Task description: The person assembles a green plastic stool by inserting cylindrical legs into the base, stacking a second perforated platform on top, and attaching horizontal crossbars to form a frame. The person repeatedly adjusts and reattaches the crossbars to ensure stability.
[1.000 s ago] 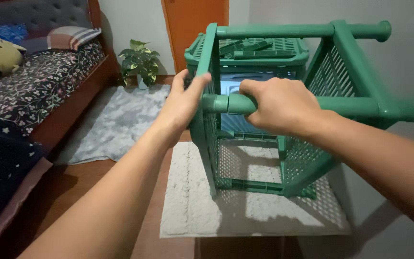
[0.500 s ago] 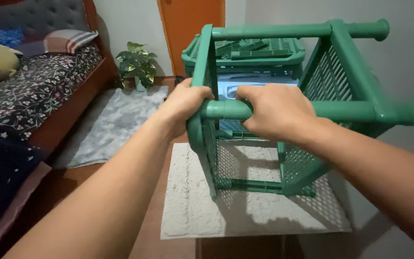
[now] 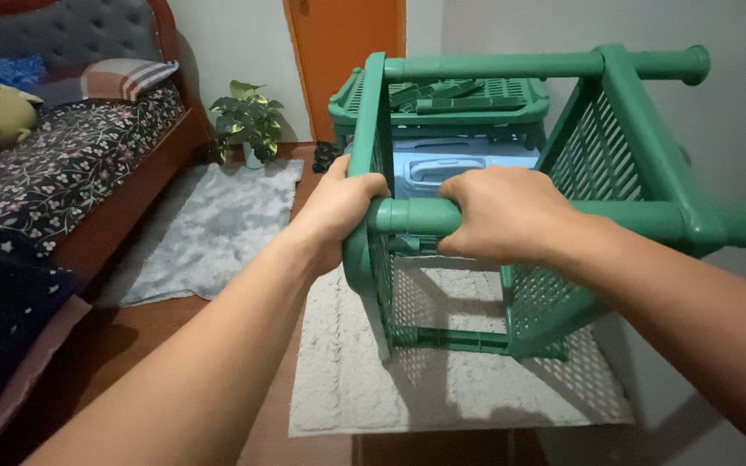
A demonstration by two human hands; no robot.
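Observation:
A green plastic rack (image 3: 615,138) made of round poles and perforated panels lies on its side on a white rug (image 3: 442,388). My left hand (image 3: 338,211) grips the rack's near left corner, where a panel edge meets a pole. My right hand (image 3: 498,216) is closed around the horizontal green pole (image 3: 412,216) just to the right of that corner. Both forearms reach in from the bottom of the view.
A green tray with loose green parts (image 3: 442,95) rests on a light blue box (image 3: 442,168) behind the rack. A bed (image 3: 53,164) with a floral cover stands at left, with a grey rug (image 3: 209,229) beside it. A potted plant (image 3: 248,121) and an orange door (image 3: 347,52) are at the back.
The rack has tipped slightly, and both hands have slid a little lower and leftward on it. My grips have stayed closed.

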